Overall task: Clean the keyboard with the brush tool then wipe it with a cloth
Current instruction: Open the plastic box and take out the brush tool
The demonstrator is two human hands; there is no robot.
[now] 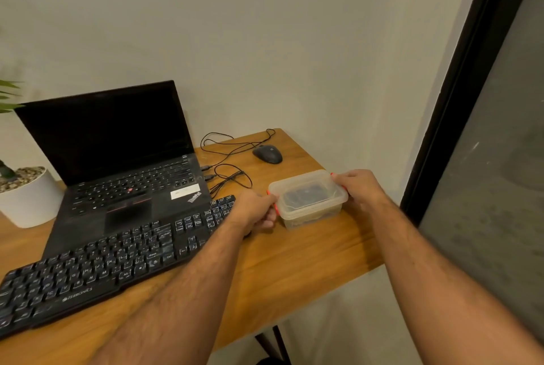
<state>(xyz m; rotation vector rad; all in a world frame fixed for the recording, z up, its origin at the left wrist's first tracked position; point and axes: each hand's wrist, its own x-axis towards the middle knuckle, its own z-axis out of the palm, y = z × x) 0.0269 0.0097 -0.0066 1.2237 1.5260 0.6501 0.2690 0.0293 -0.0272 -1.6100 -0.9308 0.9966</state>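
Now both hands, left (255, 209) and right (359, 188), grip the translucent lidded plastic box (309, 199) (something dark inside) beside the black keyboard (97, 264) on the counter (294, 261); best release both red clips evenly.

Warm wood-grain desk top (294, 261), smooth with a soft sheen. Translucent, slightly cloudy plastic container (309, 202), lid smooth, orange-red plastic clips at both ends. Matt black plastic keyboard (103, 264), keycaps scuffed and dusted with pale specks. Laptop (117, 176) in matt black casing, palm rest smudged and dusty, screen dark and glossy, a white paper-like sticker near the corner. Mouse (267, 153) in dark plastic, smooth, faint shine on its back. Thin black rubbery-looking cables (232, 177). White pot (29, 199), smooth and matt, topped with rough pebbles. Wall (265, 40) painted flat, matt off-white. Black frame (459, 85), smooth, beside a dull grey glass-like pane.
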